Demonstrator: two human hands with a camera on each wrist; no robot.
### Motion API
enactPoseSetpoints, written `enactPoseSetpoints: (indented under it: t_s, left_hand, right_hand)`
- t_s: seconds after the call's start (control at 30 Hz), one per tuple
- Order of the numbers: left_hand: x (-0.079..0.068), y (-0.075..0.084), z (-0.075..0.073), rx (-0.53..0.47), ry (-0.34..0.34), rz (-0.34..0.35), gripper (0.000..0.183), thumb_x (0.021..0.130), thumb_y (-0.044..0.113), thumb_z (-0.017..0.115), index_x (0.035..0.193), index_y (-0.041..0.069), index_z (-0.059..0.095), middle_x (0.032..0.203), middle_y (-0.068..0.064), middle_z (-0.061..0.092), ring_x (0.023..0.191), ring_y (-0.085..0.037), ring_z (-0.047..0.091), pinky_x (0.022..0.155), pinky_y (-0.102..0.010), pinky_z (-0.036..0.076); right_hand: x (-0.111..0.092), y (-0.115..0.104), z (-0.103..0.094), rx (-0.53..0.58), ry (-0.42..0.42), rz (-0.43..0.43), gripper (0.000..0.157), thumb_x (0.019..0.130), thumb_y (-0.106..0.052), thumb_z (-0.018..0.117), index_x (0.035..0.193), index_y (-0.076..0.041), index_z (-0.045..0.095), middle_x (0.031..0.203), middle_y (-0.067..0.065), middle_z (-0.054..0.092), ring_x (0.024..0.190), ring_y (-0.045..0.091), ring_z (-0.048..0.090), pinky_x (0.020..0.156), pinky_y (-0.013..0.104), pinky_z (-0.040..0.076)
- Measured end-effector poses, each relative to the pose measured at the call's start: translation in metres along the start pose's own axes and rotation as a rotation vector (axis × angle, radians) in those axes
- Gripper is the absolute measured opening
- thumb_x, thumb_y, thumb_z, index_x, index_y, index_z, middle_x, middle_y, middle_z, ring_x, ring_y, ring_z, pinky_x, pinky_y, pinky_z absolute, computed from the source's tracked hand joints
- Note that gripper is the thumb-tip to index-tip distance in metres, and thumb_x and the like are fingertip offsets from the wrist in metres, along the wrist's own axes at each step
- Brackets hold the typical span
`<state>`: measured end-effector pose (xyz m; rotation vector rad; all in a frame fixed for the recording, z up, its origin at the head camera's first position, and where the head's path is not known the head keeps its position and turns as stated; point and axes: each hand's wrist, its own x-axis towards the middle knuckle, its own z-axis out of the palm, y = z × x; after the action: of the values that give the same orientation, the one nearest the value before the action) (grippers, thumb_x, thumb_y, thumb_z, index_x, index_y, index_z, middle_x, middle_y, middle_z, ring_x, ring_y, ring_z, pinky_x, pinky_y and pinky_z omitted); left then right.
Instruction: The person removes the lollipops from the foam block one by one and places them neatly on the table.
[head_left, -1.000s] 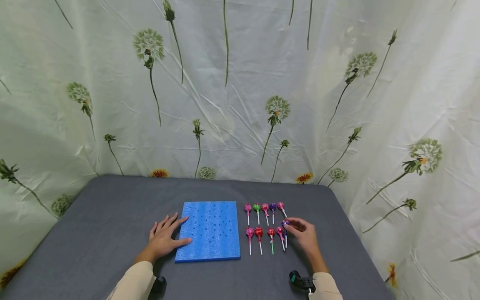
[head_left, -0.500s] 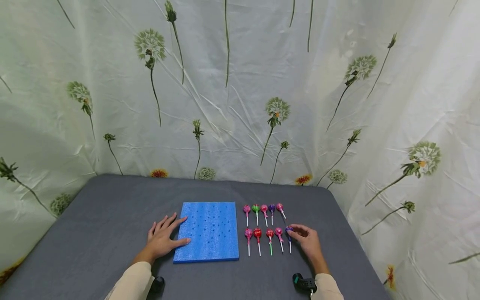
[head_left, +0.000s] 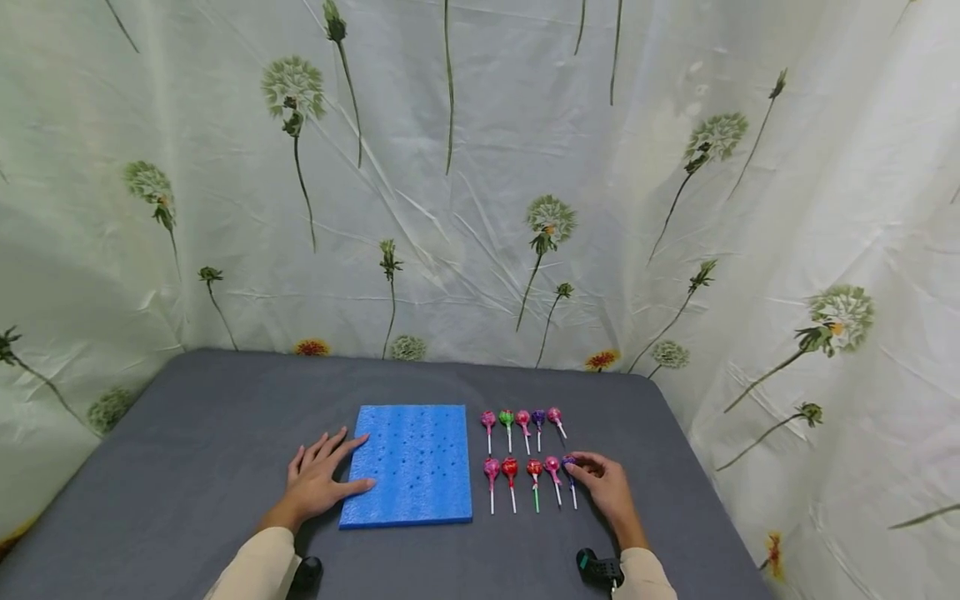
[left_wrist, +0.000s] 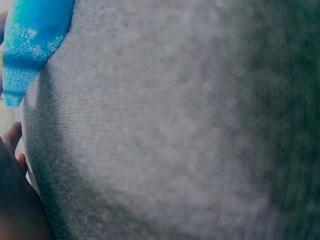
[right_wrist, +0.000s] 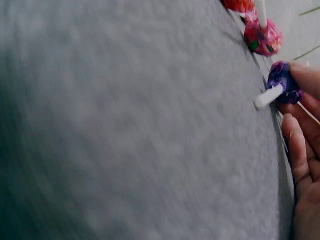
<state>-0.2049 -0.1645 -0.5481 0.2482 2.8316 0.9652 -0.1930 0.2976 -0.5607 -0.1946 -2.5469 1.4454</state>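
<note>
In the head view my right hand (head_left: 609,493) pinches the wrapped head of a purple lollipop (head_left: 572,473) between thumb and fingers, at the right end of the nearer row. Its white stick points toward me. The right wrist view shows the thumb on the purple wrapper, with a pink lollipop (right_wrist: 263,38) just beyond. My left hand (head_left: 315,482) lies with fingers spread along the left side of a blue foam board (head_left: 420,500) dotted with small holes, index fingertip and thumb on its edge. Only a corner of the board (left_wrist: 35,40) shows in the left wrist view.
Two rows of lollipops lie right of the board, among them a green one (head_left: 507,418) in the far row and a red one (head_left: 510,468) in the near row. A grey cloth covers the table (head_left: 247,417). A floral curtain (head_left: 480,250) hangs behind.
The purple lollipop has come down from between the rows, swung clear of the pink one, then shifted slightly back left into the near row. My left hand stays at the board.
</note>
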Motion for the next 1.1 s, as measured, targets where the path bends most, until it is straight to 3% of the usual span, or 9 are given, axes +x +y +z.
enactPoseSetpoints:
  t_s: [0.17,0.47,0.63,0.8,0.93,1.1]
  left_hand:
    - [0.0,-0.001,0.002,-0.009,-0.003,0.0,0.086,0.076,0.063,0.069,0.146,0.021,0.042,0.155,-0.024,0.024,0.14,-0.049,0.011,0.105,-0.067,-0.004]
    - [0.0,-0.003,-0.001,0.006,0.029,0.016,0.086,0.077,0.062,0.069,0.147,0.019,0.042,0.155,-0.023,0.025,0.14,-0.048,0.011,0.105,-0.068,-0.003]
    - [0.0,-0.003,-0.002,0.024,0.035,0.008,0.087,0.077,0.064,0.068,0.147,0.02,0.042,0.154,-0.023,0.025,0.14,-0.048,0.011,0.105,-0.068,-0.003]
    - [0.001,-0.002,0.0,0.027,0.041,0.018,0.086,0.078,0.064,0.067,0.147,0.019,0.041,0.154,-0.023,0.025,0.14,-0.048,0.012,0.106,-0.068,-0.003]
    - [0.003,0.0,0.005,0.016,0.057,0.031,0.085,0.079,0.062,0.066,0.147,0.017,0.041,0.154,-0.023,0.026,0.141,-0.047,0.012,0.106,-0.067,-0.004]
    - [0.006,0.001,0.005,-0.055,0.087,0.043,0.082,0.083,0.055,0.066,0.147,0.012,0.04,0.153,-0.027,0.026,0.14,-0.048,0.016,0.108,-0.067,-0.002]
  right_hand:
    - [0.0,0.001,0.0,0.018,0.014,-0.058,0.019,0.083,-0.01,0.075,0.099,0.0,0.073,0.079,0.002,0.063,0.069,0.007,0.05,0.061,0.021,0.04]
    - [0.008,0.0,0.002,0.008,0.003,-0.028,0.023,0.083,-0.011,0.076,0.104,-0.002,0.071,0.079,0.001,0.061,0.07,0.009,0.051,0.063,0.022,0.041]
    - [0.01,-0.002,0.003,0.069,0.004,-0.026,0.023,0.082,-0.008,0.076,0.104,-0.001,0.071,0.08,0.003,0.064,0.069,0.008,0.053,0.063,0.021,0.043]
    - [0.01,-0.001,-0.001,0.148,-0.001,-0.021,0.025,0.085,-0.007,0.073,0.108,0.002,0.069,0.094,0.013,0.068,0.075,0.007,0.056,0.067,0.02,0.045]
    - [0.009,0.001,-0.007,0.205,0.047,0.025,0.031,0.088,-0.008,0.07,0.115,0.005,0.064,0.11,0.022,0.064,0.081,0.002,0.058,0.071,0.016,0.046]
    - [0.009,-0.002,-0.01,0.241,0.099,0.04,0.034,0.089,-0.008,0.069,0.118,0.007,0.062,0.114,0.025,0.063,0.083,-0.001,0.058,0.071,0.014,0.045]
